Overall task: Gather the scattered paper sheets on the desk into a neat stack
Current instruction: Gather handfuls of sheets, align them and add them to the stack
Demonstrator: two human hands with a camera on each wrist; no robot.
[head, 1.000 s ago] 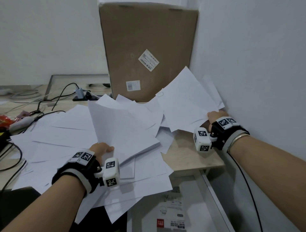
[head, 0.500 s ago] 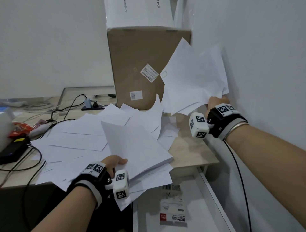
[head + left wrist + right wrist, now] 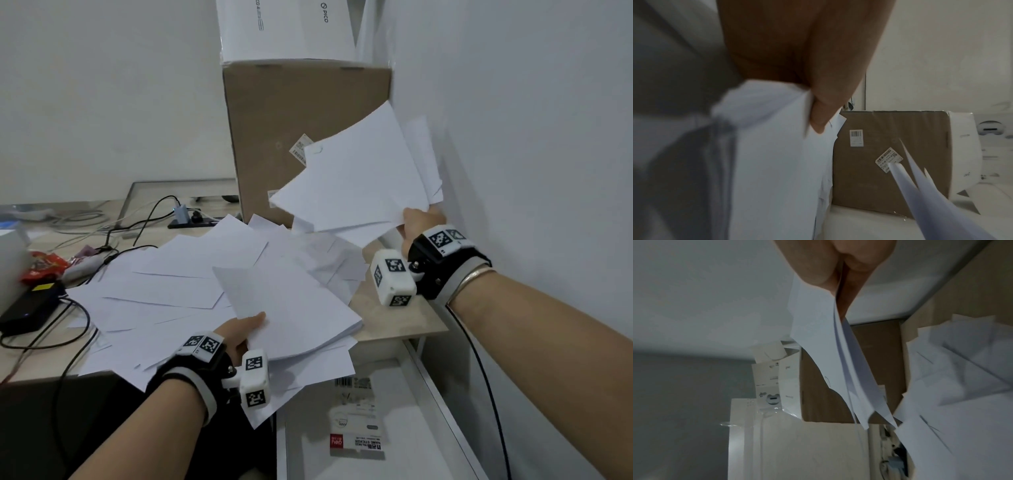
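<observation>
White paper sheets (image 3: 178, 287) lie scattered over the wooden desk (image 3: 394, 318). My left hand (image 3: 245, 330) grips a thick bundle of sheets (image 3: 291, 308) at its near corner, thumb on top; in the left wrist view the thumb (image 3: 824, 113) presses on that bundle (image 3: 777, 162). My right hand (image 3: 416, 222) holds a second, fanned bundle (image 3: 356, 181) lifted above the desk's right side, in front of the cardboard box. In the right wrist view the fingers (image 3: 828, 277) pinch these sheets (image 3: 838, 363) edge-on.
A tall cardboard box (image 3: 291, 113) stands at the back by the right wall, with a white box (image 3: 284, 27) on top. Cables (image 3: 144, 219), a black adapter (image 3: 27, 308) and a red packet (image 3: 41, 267) lie at the left. A white surface (image 3: 342, 428) sits below the desk's front edge.
My right hand has lifted its bundle off the desk and now holds it raised in front of the box. The left hand keeps gripping its bundle, shifted slightly toward me.
</observation>
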